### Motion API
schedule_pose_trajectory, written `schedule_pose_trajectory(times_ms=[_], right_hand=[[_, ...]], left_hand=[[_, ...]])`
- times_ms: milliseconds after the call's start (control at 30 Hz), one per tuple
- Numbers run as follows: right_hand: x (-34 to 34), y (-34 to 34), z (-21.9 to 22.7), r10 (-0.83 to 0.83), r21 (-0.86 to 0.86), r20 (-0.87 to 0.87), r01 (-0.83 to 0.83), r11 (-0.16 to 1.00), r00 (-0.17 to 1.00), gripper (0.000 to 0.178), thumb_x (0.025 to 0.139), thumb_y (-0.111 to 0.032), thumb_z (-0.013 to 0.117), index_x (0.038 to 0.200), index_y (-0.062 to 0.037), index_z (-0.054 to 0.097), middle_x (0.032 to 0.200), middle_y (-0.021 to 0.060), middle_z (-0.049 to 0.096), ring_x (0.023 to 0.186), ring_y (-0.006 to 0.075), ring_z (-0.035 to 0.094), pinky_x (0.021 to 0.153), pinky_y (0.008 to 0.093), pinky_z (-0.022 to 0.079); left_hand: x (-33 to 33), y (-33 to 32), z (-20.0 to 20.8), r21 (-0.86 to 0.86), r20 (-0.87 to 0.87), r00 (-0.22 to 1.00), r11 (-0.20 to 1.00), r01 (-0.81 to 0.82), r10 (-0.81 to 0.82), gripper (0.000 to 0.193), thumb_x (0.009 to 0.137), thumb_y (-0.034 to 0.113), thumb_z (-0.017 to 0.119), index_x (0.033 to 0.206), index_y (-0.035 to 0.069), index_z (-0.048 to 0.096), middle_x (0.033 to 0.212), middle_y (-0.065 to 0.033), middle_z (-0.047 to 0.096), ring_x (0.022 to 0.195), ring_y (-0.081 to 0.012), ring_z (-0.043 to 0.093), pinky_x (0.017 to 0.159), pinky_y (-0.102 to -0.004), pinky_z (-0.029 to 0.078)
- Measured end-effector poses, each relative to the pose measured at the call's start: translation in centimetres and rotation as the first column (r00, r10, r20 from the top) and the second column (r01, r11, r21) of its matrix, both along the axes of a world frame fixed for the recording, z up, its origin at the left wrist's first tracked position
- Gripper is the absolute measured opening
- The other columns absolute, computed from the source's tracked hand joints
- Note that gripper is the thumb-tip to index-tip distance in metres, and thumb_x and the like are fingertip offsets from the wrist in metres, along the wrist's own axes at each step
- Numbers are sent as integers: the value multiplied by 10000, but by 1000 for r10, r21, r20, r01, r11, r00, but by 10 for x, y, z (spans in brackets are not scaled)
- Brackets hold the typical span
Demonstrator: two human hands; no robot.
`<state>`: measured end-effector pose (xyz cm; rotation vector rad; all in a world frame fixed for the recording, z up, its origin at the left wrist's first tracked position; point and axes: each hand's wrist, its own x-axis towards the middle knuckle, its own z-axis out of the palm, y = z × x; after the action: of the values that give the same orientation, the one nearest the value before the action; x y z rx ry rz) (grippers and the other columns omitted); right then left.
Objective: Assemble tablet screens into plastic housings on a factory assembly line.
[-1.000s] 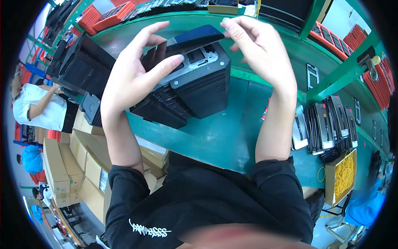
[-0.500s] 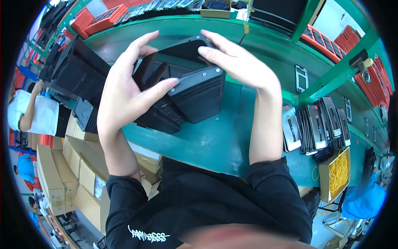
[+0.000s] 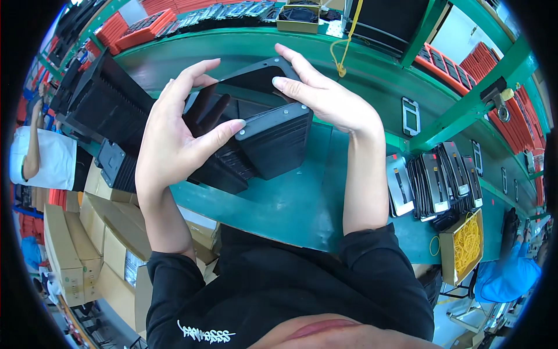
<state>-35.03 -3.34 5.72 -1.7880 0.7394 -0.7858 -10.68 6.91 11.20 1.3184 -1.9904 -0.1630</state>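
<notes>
Both my hands are around a black flat panel (image 3: 268, 114) with a glossy dark middle and small round metal studs at its corners. My left hand (image 3: 168, 136) has its thumb at the near left corner and its fingers at the far left edge. At the right edge, my right hand (image 3: 328, 99) pinches the rim between thumb and fingers. Reflections of my fingers show in the glossy face. Directly below stands a stack of similar black panels (image 3: 279, 148) on the green bench (image 3: 290, 203). Whether the top panel is lifted off that stack I cannot tell.
Taller black stacks (image 3: 110, 96) stand at the left, by open cardboard boxes (image 3: 119, 232). Right of me are silver-and-black plates (image 3: 433, 183) and a box of yellow bands (image 3: 465, 244). A green post (image 3: 459, 110) rises nearby; a yellow cord (image 3: 342, 64) hangs at the far side.
The view has shifted slightly. My hands keep the same hold on the panel, with only small movement. At the left, a person's arm has moved.
</notes>
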Motion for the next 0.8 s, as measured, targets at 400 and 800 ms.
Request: schedule_pose_trajectory(times_ms=[400,800], right_hand=[[3,4,5,8,5,60,-8,1000,998,729,1053,-374,581,1643,-100,252,1061,7,494,956,97,430,890,251,408],[-8,9,10,-13,-318,-41,-1,948,999,442,1024,-293,615,1407,-71,620,1247,92,691,1017,140,628,895,268,494]], left_hand=[[42,28,-2,-59,-2,998,996,-64,64,483,883,195,746,1327,34,643,1293,-188,629,1234,-310,607,1085,-384,419],[36,22,-66,122,-738,675,986,117,11,478,892,170,656,1326,-3,559,1292,-145,592,1177,-238,576,1073,-349,396]])
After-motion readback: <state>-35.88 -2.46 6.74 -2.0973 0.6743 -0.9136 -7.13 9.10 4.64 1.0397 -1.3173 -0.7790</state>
